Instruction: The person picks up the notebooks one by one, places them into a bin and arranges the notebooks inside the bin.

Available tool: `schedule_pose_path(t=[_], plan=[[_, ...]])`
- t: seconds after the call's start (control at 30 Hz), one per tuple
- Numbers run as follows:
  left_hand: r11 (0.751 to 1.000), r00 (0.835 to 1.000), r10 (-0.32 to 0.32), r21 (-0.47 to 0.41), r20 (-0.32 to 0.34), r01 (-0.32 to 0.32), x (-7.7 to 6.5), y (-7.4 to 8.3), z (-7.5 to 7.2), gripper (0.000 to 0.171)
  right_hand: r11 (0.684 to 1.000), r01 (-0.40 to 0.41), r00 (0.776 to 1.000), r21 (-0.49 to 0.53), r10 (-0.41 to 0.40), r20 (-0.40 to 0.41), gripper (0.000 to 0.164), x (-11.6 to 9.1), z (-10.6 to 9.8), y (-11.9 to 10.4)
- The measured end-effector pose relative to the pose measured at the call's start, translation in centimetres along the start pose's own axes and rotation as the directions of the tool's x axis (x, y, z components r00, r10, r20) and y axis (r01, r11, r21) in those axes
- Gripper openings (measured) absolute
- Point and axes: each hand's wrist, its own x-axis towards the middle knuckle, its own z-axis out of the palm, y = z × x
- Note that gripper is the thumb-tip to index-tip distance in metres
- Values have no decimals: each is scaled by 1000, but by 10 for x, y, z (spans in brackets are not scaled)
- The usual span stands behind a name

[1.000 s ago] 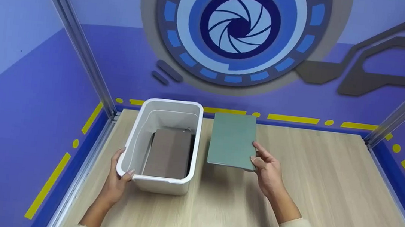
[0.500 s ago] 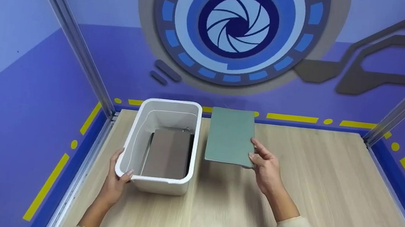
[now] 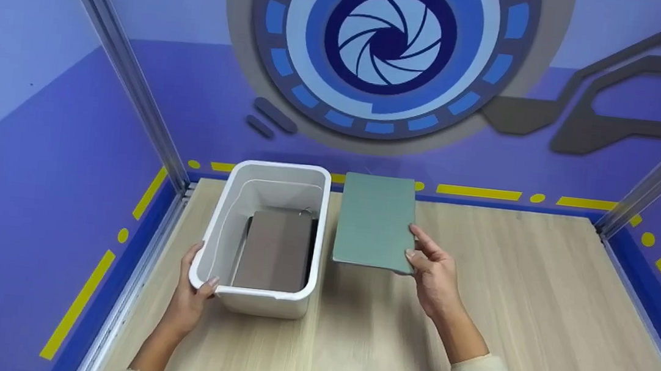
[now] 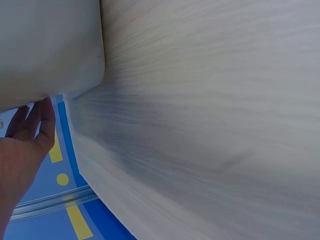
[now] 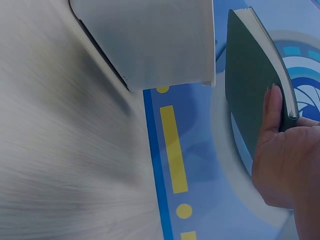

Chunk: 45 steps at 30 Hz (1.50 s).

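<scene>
A white plastic bin (image 3: 265, 303) stands on the table, and my left hand (image 3: 190, 303) grips its near left corner, thumb over the rim and fingers along the outside wall. The left wrist view shows those fingers (image 4: 46, 120) against the bin's wall. Inside the bin lies a brown-grey book (image 3: 276, 250), with dark edges of something beneath it. My right hand (image 3: 438, 283) pinches a green hardcover book (image 3: 376, 221) by its right edge, to the right of the bin and above the table. In the right wrist view the book's pale page edges (image 5: 272, 55) show.
The wooden tabletop (image 3: 539, 306) extends to the right of the book. A printed blue wall (image 3: 480, 164) closes off the back, and metal posts (image 3: 128, 60) stand at both back corners. A small metallic item (image 3: 305, 212) sits at the bin's inner far right.
The green book has shifted slightly up and to the left in my right hand, closer to the bin. My left hand and the bin stay where they were.
</scene>
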Motion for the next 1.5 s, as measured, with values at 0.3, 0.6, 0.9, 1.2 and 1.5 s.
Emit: schedule_pose_path(t=[0.3,0.6,0.9,1.2,1.5], plan=[[1000,1000,2,5,-2,-2,0,-1,1,79,1000,-5,1000,20,5,1,57,-1,4,-1],[1000,1000,6,-6,26,-6,1,3,-2,78,1000,-19,1000,17,19,-17,54,-1,10,1],[1000,1000,11,7,9,-11,1,0,0,78,1000,-1,1000,18,1,11,55,-2,21,-2],[999,999,32,32,-9,-32,0,2,-3,78,999,11,1000,36,-12,28,56,-2,31,-4],[1000,1000,22,-2,5,-22,1,1,-2,78,999,17,999,48,-19,43,56,-3,39,-7]])
